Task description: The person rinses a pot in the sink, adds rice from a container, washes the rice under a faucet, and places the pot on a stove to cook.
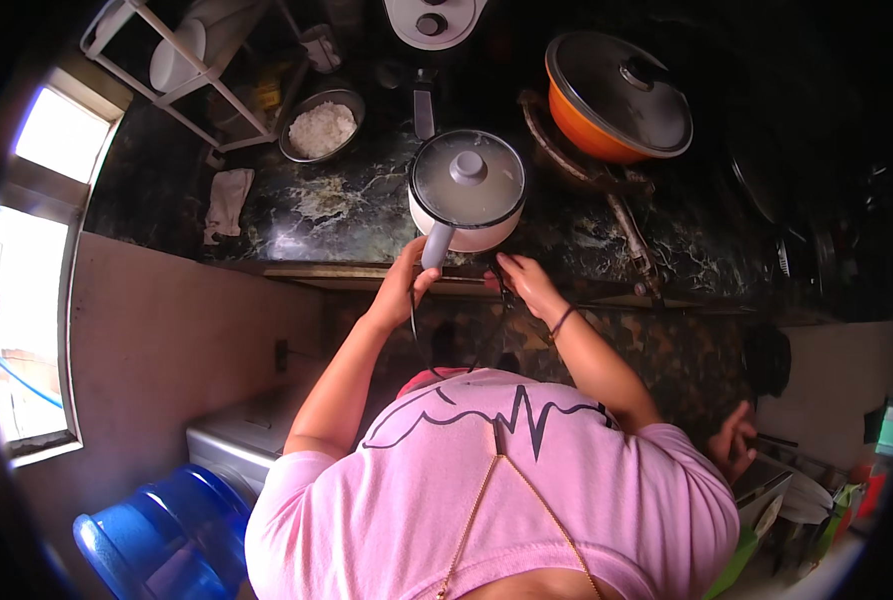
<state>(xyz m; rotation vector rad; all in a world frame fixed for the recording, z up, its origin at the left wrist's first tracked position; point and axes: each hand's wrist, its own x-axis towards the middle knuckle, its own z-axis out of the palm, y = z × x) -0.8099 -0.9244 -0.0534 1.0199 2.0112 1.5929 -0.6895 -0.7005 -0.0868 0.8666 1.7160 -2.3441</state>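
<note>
In front of me a white cooking pot (465, 238) stands near the front edge of the dark marbled counter. Its glass lid (446, 187) has a pale knob and looks fogged. My left hand (401, 291) is at the end of the grey pot handle (437, 244), fingers behind it and thumb at its lower end. A thin black cord (415, 330) hangs in a loop between my hands, below the counter edge. My right hand (529, 283), just right of the pot, has the cord at its fingertips; its farther fingers are partly hidden.
Behind the pot are a bowl of cooked rice (322, 129) and a white rack (183, 67). An orange lidded pan (592, 120) sits on a burner at right. A cloth (229, 202) lies left. Another person's hand (733, 442) shows at lower right, a blue water jug (165, 532) at lower left.
</note>
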